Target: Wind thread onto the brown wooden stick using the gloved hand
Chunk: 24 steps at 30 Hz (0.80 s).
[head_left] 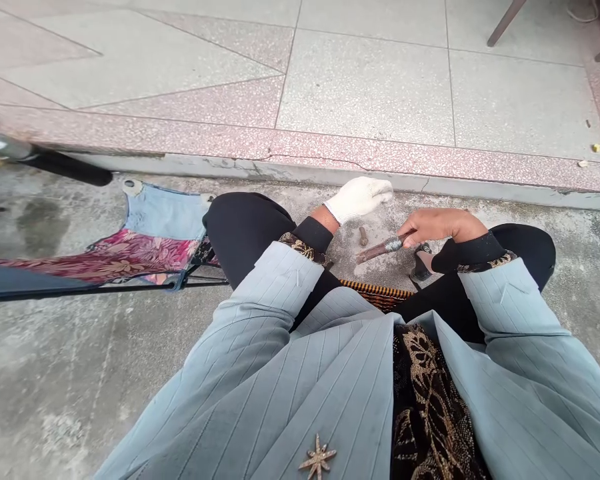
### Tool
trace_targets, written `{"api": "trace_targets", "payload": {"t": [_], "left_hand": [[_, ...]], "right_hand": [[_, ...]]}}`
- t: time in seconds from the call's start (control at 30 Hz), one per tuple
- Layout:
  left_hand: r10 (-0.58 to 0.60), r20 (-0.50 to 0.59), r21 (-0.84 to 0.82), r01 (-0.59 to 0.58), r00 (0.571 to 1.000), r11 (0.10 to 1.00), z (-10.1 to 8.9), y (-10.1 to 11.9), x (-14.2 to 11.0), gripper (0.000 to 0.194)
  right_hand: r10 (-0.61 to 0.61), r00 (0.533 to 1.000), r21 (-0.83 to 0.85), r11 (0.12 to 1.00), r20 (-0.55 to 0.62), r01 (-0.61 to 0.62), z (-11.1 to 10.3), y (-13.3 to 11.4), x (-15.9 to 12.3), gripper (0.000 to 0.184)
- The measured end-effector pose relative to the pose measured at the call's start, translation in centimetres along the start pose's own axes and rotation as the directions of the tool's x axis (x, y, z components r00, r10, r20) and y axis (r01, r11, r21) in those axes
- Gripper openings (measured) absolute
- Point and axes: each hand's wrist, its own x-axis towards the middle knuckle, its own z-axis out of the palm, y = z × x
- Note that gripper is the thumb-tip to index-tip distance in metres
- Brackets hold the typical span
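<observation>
My left hand (360, 198), in a white knitted glove, hovers above the ground near the step, its fingers closed. Whatever they may hold is hidden or too small to make out. Bare, my right hand (437, 225) grips the end of a dark brown wooden stick (373, 253) with silvery wire wound around its middle. The stick's free end points left, tilted slightly down. Between the hands, a short brown piece (363, 235) lies on the concrete; its kind does not show.
A low step (310, 172) with terrazzo tiles runs across ahead of my knees. To the left stands a folding chair (125, 257) with patterned cloth, and a black handle (70, 163) juts in. Under me shows a woven seat edge (380, 293). A furniture leg (506, 22) stands far right.
</observation>
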Motion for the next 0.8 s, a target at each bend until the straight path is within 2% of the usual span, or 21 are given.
{"api": "trace_targets", "payload": {"t": [0.03, 0.1, 0.13, 0.2, 0.23, 0.3, 0.33, 0.37, 0.4, 0.47, 0.53, 0.57, 0.6, 0.63, 0.7, 0.77, 0.8], "left_hand": [[-0.023, -0.014, -0.04, 0.022, 1.0, 0.999, 0.6, -0.4, 0.2, 0.028], [-0.056, 0.006, -0.163, 0.056, 0.998, 0.985, 1.8, -0.9, 0.4, 0.03], [-0.071, 0.034, -0.222, 0.077, 0.997, 0.972, 2.4, -0.9, 0.3, 0.031], [-0.041, 0.109, -0.309, 0.073, 0.993, 0.948, 3.3, -0.5, 0.2, 0.033], [-0.002, 0.147, -0.338, 0.052, 0.989, 0.94, 3.6, -0.1, 0.0, 0.034], [0.086, 0.208, -0.353, -0.007, 0.974, 0.936, 3.7, 0.6, -0.3, 0.035], [0.117, 0.222, -0.343, -0.035, 0.968, 0.939, 3.5, 0.9, -0.4, 0.034], [0.129, 0.221, -0.322, -0.053, 0.967, 0.945, 3.1, 1.1, -0.6, 0.033], [0.12, 0.202, -0.294, -0.057, 0.972, 0.954, 2.6, 1.1, -0.7, 0.032], [0.057, 0.13, -0.234, -0.025, 0.99, 0.972, 1.5, 1.0, -0.9, 0.031], [-0.013, 0.059, -0.176, 0.024, 0.998, 0.984, 0.5, 0.8, -1.2, 0.029], [-0.035, 0.037, -0.151, 0.041, 0.999, 0.988, 0.1, 0.7, -1.3, 0.028], [-0.045, 0.026, -0.13, 0.048, 0.999, 0.99, -0.3, 0.6, -1.4, 0.027], [-0.046, 0.025, -0.119, 0.049, 0.999, 0.992, -0.5, 0.6, -1.5, 0.027], [-0.035, 0.03, -0.131, 0.038, 0.999, 0.991, -0.5, 0.5, -1.5, 0.027], [-0.029, 0.024, -0.172, 0.033, 0.999, 0.985, -0.2, 0.3, -1.4, 0.027], [-0.028, 0.018, -0.201, 0.031, 0.999, 0.979, 0.1, 0.2, -1.3, 0.028]], "right_hand": [[-0.032, 0.999, 0.027, 0.999, 0.009, 0.032, -0.5, 0.2, -0.3, 0.024], [-0.088, 0.993, 0.145, 0.985, -0.077, 0.098, -1.5, 1.0, -0.7, 0.035], [-0.09, 0.975, 0.249, 0.958, -0.204, 0.14, -1.9, 1.7, -0.8, 0.039], [0.044, 0.886, 0.417, 0.892, -0.461, 0.172, -2.5, 3.1, -0.5, 0.041], [0.143, 0.825, 0.468, 0.869, -0.547, 0.159, -2.6, 3.8, -0.3, 0.04], [0.288, 0.737, 0.467, 0.884, -0.612, 0.042, -2.6, 4.8, 0.2, 0.034], [0.319, 0.717, 0.419, 0.907, -0.619, -0.042, -2.6, 5.1, 0.5, 0.031], [0.328, 0.718, 0.347, 0.929, -0.614, -0.128, -2.5, 5.4, 0.7, 0.029], [0.323, 0.738, 0.257, 0.944, -0.593, -0.207, -2.4, 5.5, 0.9, 0.027], [0.301, 0.825, 0.081, 0.951, -0.479, -0.3, -2.2, 5.4, 1.2, 0.024], [0.248, 0.936, -0.021, 0.965, -0.25, -0.262, -1.7, 5.0, 1.3, 0.022], [0.196, 0.974, -0.036, 0.979, -0.111, -0.201, -1.5, 4.6, 1.4, 0.021], [0.126, 0.992, -0.028, 0.992, 0.024, -0.126, -1.2, 4.1, 1.4, 0.02], [0.047, 0.988, -0.001, 0.999, 0.144, -0.048, -0.9, 3.7, 1.4, 0.018], [-0.116, 0.941, 0.095, 0.991, 0.319, 0.09, -0.7, 2.7, 1.1, 0.019], [-0.264, 0.898, 0.241, 0.953, 0.351, 0.186, -0.8, 1.9, 0.5, 0.022], [-0.315, 0.904, 0.324, 0.921, 0.29, 0.217, -1.1, 1.8, 0.0, 0.024]]}}
